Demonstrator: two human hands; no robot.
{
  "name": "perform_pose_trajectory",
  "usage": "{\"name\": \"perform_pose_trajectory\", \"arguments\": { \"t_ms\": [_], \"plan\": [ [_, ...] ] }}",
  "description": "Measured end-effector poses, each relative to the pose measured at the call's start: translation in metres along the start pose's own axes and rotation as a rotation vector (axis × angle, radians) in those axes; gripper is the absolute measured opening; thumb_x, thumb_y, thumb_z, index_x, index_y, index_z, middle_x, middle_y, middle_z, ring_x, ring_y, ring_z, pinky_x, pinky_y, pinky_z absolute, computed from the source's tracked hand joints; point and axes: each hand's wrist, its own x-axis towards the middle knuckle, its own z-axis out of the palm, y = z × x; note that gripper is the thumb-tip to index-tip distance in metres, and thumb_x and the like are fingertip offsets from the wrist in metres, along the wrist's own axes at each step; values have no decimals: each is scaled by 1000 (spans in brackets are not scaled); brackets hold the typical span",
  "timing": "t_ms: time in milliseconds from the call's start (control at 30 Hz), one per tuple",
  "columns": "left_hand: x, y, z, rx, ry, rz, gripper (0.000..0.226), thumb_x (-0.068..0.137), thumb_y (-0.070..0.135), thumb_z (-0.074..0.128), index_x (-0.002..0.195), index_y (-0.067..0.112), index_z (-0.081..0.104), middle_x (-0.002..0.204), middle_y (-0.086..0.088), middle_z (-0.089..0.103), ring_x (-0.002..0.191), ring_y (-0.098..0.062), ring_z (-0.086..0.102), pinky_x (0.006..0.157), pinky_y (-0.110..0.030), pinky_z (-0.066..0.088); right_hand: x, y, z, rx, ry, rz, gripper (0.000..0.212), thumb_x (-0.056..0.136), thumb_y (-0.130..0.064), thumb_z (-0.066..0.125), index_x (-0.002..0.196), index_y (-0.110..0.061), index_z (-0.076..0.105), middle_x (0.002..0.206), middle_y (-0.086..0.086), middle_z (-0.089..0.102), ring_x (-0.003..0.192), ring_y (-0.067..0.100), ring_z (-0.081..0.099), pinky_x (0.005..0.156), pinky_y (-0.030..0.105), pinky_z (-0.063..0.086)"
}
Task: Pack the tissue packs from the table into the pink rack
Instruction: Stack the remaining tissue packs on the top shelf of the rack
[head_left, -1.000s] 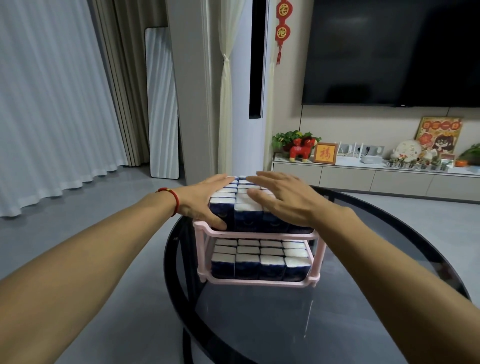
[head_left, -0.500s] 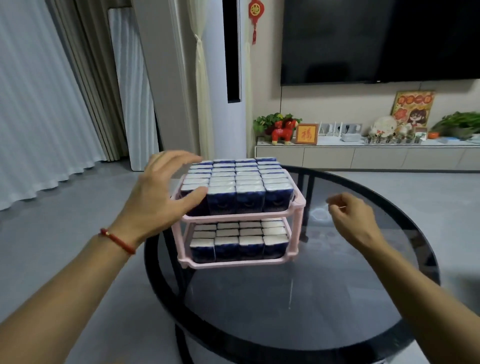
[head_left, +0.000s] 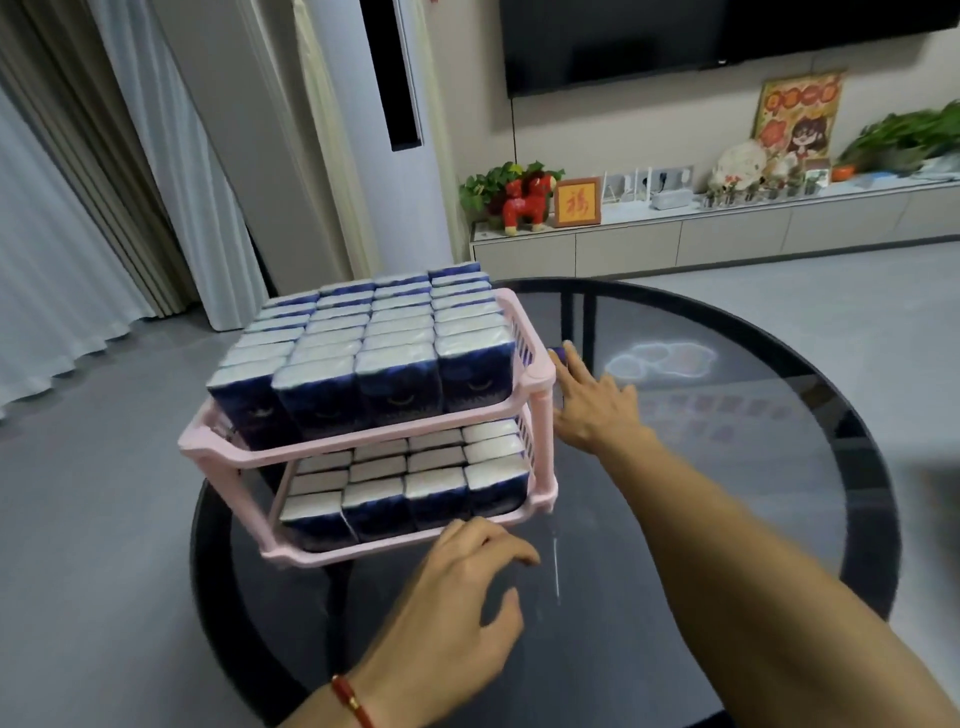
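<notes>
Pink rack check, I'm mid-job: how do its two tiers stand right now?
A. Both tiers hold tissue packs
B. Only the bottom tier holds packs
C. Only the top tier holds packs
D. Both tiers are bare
A. The pink rack shows rows of blue-and-white tissue packs standing on its top tier, and more packs fill the bottom tier beneath it.

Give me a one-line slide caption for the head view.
Two-tier pink rack filled with tissue packs on round glass table; left hand at its front, right hand beside it.
</notes>
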Motion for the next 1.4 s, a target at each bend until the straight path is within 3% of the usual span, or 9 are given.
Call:
{"name": "perform_pose_trajectory", "arguments": {
  "t_ms": [200,333,467,600,733,900,1067,1300,1400],
  "plan": [
    [8,5,-1,-27,-8,-46,32,92,23,60,121,37,63,116,27,50,119,5,41,97,0,25,2,7,3,-10,99,1,62,99,-59,39,147,-22,31,169,-4,17,137,31,35,101,51,35],
    [8,12,-5,-61,-19,-77,31,93,20,61,121,36,63,114,25,51,114,5,43,96,-2,27,-31,17,-13,-20,190,10,19,102,-34,47,114,-21,43,132,4,58,129,28,42,97,47,32],
    [2,19,-11,-118,15,-107,30,93,18,62,118,35,65,110,21,54,106,5,49,90,-7,34,-82,31,-45,-97,72,55,32,93,-43,60,112,-21,46,121,7,55,113,28,53,96,46,37],
    [-9,29,-17,-284,135,-158,26,89,14,67,106,32,73,99,13,66,83,4,59,76,-9,44,-158,35,-73,108,-123,118,40,81,-43,75,99,-18,49,105,5,58,87,20,57,75,34,50],
    [-25,43,-16,-514,203,-260,20,92,26,71,112,31,72,99,9,71,86,-2,66,75,-17,55,-238,9,-98,458,-32,-15,40,79,-40,80,94,-24,46,88,-2,61,71,10,55,59,23,47],
    [-42,50,-30,-891,267,-292,24,94,16,73,117,23,70,100,-6,76,89,-23,74,68,-29,59,-286,-52,-102,490,161,-399,49,71,-55,75,91,-24,42,87,-9,48,73,11,46,62,27,44],
    [-69,30,-68,-687,388,-260,31,96,7,67,116,31,70,108,8,77,102,-12,74,84,-33,62,-280,-83,-89,460,206,-570,46,83,-63,67,108,-33,42,103,-21,42,92,6,50,73,27,50],
    [-71,-8,-174,-157,688,-135,42,98,8,63,132,31,66,127,9,67,114,-9,65,95,-39,59,-258,-89,-85,498,225,-612,37,95,-40,62,126,-37,43,120,-26,40,109,0,50,85,25,51],
    [-50,-13,-197,1,717,-84,42,99,5,60,131,30,67,120,10,63,108,6,58,94,-24,56,-248,-96,-85,514,257,-601,35,95,-32,63,125,-36,45,118,-26,42,105,1,52,84,26,51]
  ]
}}
